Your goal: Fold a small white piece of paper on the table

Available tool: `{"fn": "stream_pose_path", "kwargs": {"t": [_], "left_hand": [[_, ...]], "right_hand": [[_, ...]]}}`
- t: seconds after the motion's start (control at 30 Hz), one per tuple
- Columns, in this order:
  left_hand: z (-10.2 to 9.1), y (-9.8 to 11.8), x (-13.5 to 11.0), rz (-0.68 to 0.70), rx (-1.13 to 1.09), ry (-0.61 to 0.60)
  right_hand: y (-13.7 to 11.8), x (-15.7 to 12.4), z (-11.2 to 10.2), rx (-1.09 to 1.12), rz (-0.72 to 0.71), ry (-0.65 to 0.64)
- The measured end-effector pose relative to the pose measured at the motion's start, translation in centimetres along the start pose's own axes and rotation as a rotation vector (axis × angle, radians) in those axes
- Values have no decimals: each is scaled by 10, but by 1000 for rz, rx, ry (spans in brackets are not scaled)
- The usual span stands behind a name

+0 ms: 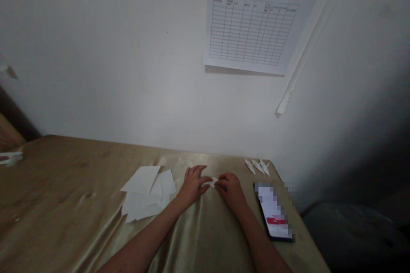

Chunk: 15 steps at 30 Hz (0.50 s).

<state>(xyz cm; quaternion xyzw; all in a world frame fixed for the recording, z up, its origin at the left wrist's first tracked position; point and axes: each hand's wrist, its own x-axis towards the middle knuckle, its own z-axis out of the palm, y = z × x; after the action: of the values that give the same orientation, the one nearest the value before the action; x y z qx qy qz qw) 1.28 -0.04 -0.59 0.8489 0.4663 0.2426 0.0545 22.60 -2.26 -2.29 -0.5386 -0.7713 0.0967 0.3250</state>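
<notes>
The left hand (193,182) and the right hand (231,187) meet over the surface (192,239), with a small white paper piece (212,182) between their fingertips. The left hand grips with thumb and index finger while its remaining fingers reach outward; the right hand is narrower, its fingers curled in at the opposite end. The piece looks light and thin, and much of it is hidden by the fingers, so its exact shape and any creases cannot be told.

Handling it well calls for a light, even pinch from both hands, since pulling them apart could tear something this thin. It would help to let the left hand steady one end while the right does the finer pressing, lining edges up before any crease is firmed. The forearms are best held low, so the piece can be braced against the surface; the cloth there is wrinkled and soft, and a crease pressed on a ripple may come out crooked.

Loose white sheets (142,207) lie overlapping to the left of the left hand, near its forearm, where a sleeve or elbow could drag them. Beyond the right hand, farther from the body, sit small pointed paper pieces (257,167); a phone (277,217) lies to its right.
</notes>
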Motion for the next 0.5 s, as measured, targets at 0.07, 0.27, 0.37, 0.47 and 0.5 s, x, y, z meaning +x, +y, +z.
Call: {"fn": "stream_pose_path", "kwargs": {"t": [0.07, 0.27, 0.37, 0.47, 0.5], "left_hand": [[0, 1, 1, 4, -4, 6], [-2, 3, 3, -14, -17, -2], [-1, 5, 3, -13, -16, 5], [-1, 6, 3, 1, -18, 12], [-1, 6, 3, 2, -18, 12]], "right_hand": [[-1, 1, -1, -41, -16, -5], [-5, 2, -2, -77, -26, -8], [-4, 1, -3, -48, -37, -16], [-2, 1, -4, -32, -41, -23], [-1, 1, -4, -33, -40, -23]]}}
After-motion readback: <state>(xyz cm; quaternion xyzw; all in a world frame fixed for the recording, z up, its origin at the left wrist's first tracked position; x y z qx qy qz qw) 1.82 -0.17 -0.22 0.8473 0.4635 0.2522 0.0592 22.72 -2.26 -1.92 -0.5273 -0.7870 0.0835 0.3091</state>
